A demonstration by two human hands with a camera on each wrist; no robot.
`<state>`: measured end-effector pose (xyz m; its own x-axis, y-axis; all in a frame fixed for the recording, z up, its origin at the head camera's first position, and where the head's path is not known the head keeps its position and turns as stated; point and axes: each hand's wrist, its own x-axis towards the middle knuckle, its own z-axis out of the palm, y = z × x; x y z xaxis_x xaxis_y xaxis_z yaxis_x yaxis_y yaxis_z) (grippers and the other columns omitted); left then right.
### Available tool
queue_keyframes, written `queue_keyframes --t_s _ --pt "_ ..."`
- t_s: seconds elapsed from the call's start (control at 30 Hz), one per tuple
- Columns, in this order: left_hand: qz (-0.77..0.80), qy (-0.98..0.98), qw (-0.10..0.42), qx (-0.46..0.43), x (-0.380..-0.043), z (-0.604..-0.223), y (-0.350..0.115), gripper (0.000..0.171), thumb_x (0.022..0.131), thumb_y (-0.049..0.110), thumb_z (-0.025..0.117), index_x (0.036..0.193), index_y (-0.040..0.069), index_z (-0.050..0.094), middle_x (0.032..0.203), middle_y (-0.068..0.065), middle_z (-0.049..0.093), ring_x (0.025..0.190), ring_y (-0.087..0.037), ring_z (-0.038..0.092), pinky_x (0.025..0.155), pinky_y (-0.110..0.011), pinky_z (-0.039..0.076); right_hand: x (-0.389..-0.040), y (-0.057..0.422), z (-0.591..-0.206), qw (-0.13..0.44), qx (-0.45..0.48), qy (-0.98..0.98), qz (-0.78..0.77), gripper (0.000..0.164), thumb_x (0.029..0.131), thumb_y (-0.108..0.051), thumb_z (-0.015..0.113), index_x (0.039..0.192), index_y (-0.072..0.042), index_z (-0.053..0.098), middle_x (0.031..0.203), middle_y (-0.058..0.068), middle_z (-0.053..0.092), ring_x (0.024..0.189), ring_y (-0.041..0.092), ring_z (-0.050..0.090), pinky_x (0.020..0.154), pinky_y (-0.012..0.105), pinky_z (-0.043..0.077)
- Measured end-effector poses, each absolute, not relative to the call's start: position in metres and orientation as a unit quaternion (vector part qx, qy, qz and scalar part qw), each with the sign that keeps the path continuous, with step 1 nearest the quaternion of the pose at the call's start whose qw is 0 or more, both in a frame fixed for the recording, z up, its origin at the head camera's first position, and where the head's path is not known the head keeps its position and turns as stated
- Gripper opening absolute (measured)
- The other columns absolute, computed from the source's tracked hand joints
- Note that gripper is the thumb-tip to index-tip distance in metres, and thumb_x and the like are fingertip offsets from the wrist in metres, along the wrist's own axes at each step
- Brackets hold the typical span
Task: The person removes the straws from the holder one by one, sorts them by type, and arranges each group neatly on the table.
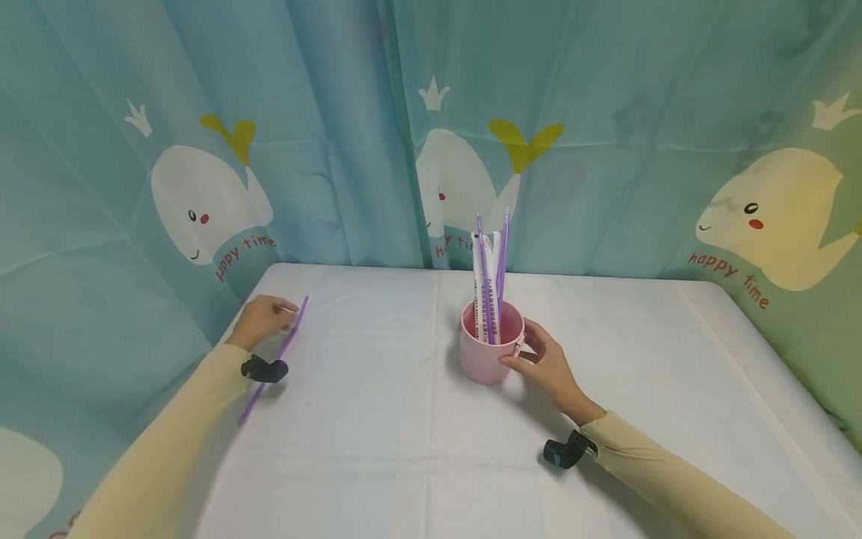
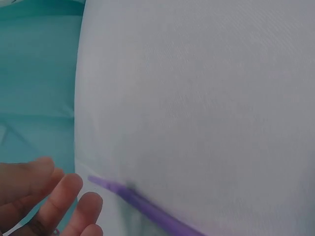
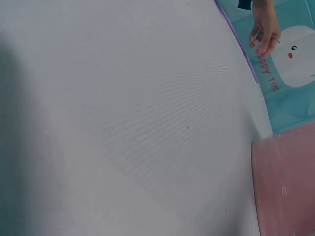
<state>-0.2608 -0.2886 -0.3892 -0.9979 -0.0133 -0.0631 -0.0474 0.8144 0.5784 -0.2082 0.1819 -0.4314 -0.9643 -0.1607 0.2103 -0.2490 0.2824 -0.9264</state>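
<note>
On the left of the white table lies a long purple straw (image 1: 288,335), slanting under my left wrist. My left hand (image 1: 263,320) hovers beside its far end. In the left wrist view the loosely bent fingers (image 2: 61,201) sit apart from the straw's pointed tip (image 2: 106,184). Right of centre stands a pink mug (image 1: 481,367), upright, which my right hand (image 1: 548,367) grips at the handle side with thumb and fingers. Inside it lean purple straws (image 1: 503,262) and white-wrapped straws (image 1: 479,288) with dark print. The right wrist view catches only the mug's side (image 3: 285,182), not the gripping fingers.
A blue-green curtain (image 1: 350,112) with whale prints hangs behind the table and along both sides. The white tabletop (image 1: 364,404) stretches between my hands, its cloth lightly creased. Dark wrist straps (image 1: 265,369) sit over both sleeves.
</note>
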Motion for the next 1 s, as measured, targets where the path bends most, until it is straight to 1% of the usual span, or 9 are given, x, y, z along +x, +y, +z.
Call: queue_keyframes --t_s 0.07,0.17,0.27,0.37,0.53,0.63,0.8,0.9,1.0 --pt "0.305 0.952 0.022 -0.009 -0.262 -0.388 -0.285 0.029 0.092 0.011 0.055 0.112 -0.008 0.061 0.102 -0.027 0.065 0.085 -0.033 0.066 0.084 -0.048 0.049 -0.208 0.182 -0.431 0.040 0.129 -0.801 0.584 0.070 0.077 -0.006 0.075 0.138 -0.002 0.040 0.140 0.019 0.047 0.128 0.035 0.047 0.094 0.031 0.051" --pt "0.302 0.953 0.008 0.006 -0.264 -0.387 -0.280 0.029 0.091 0.012 0.057 0.111 -0.007 0.063 0.094 -0.025 0.068 0.080 -0.031 0.066 0.084 -0.046 0.049 -0.208 0.181 -0.430 0.043 0.129 -0.800 0.584 0.070 0.077 -0.005 0.075 0.138 -0.001 0.040 0.140 0.019 0.047 0.128 0.034 0.046 0.094 0.027 0.050" --pt "0.308 0.951 -0.006 0.020 -0.266 -0.386 -0.275 0.027 0.089 0.012 0.059 0.109 -0.006 0.064 0.095 -0.024 0.069 0.078 -0.031 0.068 0.082 -0.043 0.050 -0.207 0.180 -0.430 0.046 0.128 -0.797 0.588 0.070 0.077 -0.004 0.075 0.138 -0.001 0.040 0.140 0.018 0.046 0.128 0.033 0.046 0.093 0.020 0.048" --pt "0.314 0.949 -0.012 0.027 -0.268 -0.384 -0.269 0.026 0.089 0.012 0.060 0.109 -0.005 0.065 0.099 -0.024 0.069 0.079 -0.032 0.069 0.081 -0.043 0.051 -0.205 0.179 -0.430 0.046 0.127 -0.795 0.592 0.070 0.077 -0.005 0.075 0.139 -0.001 0.040 0.141 0.018 0.046 0.129 0.032 0.045 0.092 0.016 0.046" --pt "0.317 0.948 -0.010 0.032 -0.271 -0.380 -0.256 0.026 0.091 0.013 0.058 0.111 -0.003 0.065 0.100 -0.024 0.068 0.084 -0.034 0.068 0.081 -0.045 0.051 -0.204 0.179 -0.431 0.053 0.125 -0.797 0.588 0.071 0.078 -0.006 0.075 0.139 -0.003 0.040 0.141 0.016 0.047 0.128 0.027 0.047 0.094 0.017 0.047" --pt "0.318 0.947 -0.010 0.035 -0.274 -0.375 -0.249 0.027 0.092 0.014 0.058 0.112 -0.002 0.065 0.101 -0.023 0.068 0.085 -0.034 0.068 0.079 -0.043 0.050 -0.205 0.178 -0.432 0.062 0.123 -0.800 0.584 0.071 0.077 -0.006 0.075 0.139 -0.003 0.040 0.141 0.016 0.047 0.127 0.024 0.048 0.096 0.021 0.048" --pt "0.327 0.944 -0.017 0.049 -0.280 -0.371 -0.236 0.026 0.092 0.015 0.057 0.110 -0.002 0.066 0.100 -0.022 0.068 0.084 -0.033 0.068 0.078 -0.041 0.050 -0.204 0.174 -0.428 0.069 0.126 -0.799 0.584 0.073 0.077 -0.005 0.075 0.139 -0.003 0.039 0.141 0.017 0.046 0.129 0.030 0.046 0.100 0.029 0.047" --pt "0.337 0.939 -0.021 0.057 -0.282 -0.370 -0.226 0.026 0.091 0.015 0.058 0.109 -0.002 0.066 0.101 -0.022 0.068 0.082 -0.031 0.068 0.080 -0.043 0.050 -0.204 0.172 -0.426 0.068 0.126 -0.798 0.586 0.074 0.077 -0.006 0.076 0.140 -0.003 0.038 0.142 0.017 0.046 0.129 0.032 0.045 0.100 0.026 0.047" --pt "0.343 0.937 -0.024 0.063 -0.285 -0.367 -0.214 0.025 0.091 0.015 0.059 0.109 -0.001 0.066 0.101 -0.021 0.068 0.082 -0.030 0.068 0.083 -0.045 0.050 -0.204 0.172 -0.426 0.061 0.122 -0.797 0.589 0.075 0.076 -0.006 0.076 0.140 -0.002 0.037 0.142 0.017 0.045 0.130 0.031 0.044 0.097 0.018 0.045"
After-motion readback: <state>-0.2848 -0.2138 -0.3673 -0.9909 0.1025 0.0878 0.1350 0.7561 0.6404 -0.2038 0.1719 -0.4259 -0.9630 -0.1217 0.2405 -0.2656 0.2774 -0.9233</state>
